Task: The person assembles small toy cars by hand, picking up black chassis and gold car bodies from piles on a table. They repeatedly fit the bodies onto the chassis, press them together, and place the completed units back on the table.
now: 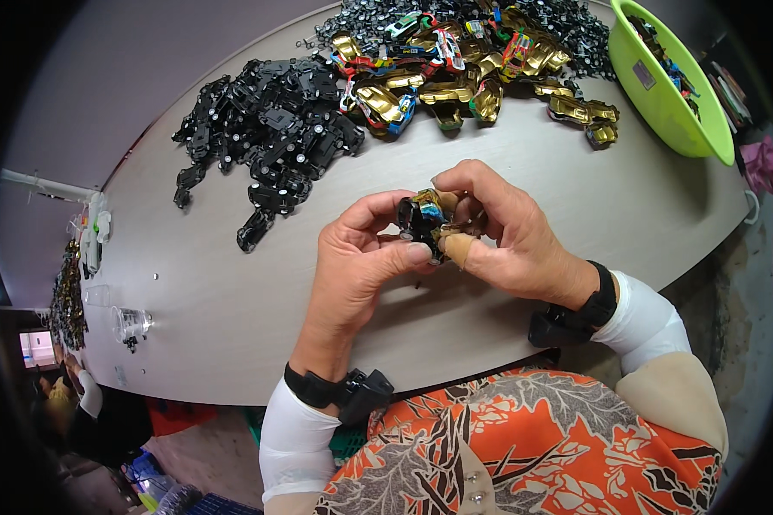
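Observation:
Above the near half of the table, both my hands meet around a toy car. My left hand (356, 249) pinches its black chassis (414, 225) between thumb and fingers. A shiny gold and blue car body piece (429, 204) shows against the chassis, with my right hand (520, 232) closed on that side. Tan tape wraps my right thumb, and a wristband sits on each wrist. My fingers partly hide how the pieces meet. Beyond my hands lie a heap of black toy car chassis (275, 120) and a pile of gold and coloured car bodies (438, 86).
A lime-green basin (674, 94) holding toy car parts stands at the far right. Small wheel parts (580, 39) are heaped at the back. On the left are a clear plastic cup (130, 324) and another parts pile (67, 296). Another person's arm (88, 390) reaches the table's left end.

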Motion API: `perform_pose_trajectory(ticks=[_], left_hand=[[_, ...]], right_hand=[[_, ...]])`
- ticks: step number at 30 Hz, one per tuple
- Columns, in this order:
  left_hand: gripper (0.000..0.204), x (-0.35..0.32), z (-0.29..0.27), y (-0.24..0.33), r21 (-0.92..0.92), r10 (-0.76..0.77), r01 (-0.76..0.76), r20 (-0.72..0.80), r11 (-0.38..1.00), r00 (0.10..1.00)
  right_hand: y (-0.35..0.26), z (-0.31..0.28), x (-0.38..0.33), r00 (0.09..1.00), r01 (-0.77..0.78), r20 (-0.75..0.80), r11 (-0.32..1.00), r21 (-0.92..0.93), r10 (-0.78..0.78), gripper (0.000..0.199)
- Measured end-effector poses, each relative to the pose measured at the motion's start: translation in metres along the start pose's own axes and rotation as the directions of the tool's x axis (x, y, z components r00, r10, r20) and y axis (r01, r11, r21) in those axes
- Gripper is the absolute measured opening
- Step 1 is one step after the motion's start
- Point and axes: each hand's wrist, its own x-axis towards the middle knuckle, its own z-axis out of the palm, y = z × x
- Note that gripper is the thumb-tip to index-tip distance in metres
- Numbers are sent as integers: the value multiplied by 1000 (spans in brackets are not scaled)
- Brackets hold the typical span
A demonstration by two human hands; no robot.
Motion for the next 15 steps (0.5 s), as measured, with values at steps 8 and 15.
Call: perform_pose_trajectory(ticks=[8,15], left_hand=[[44,-2,1,1,105,22,-22,1,994,1000],[46,-4,3,-2,211,63,-65,18,975,998]], right_hand=[[-1,-1,2,996,63,70,998,17,-64,26],[-3,-2,1,996,30,80,998,-53,-25,26]])
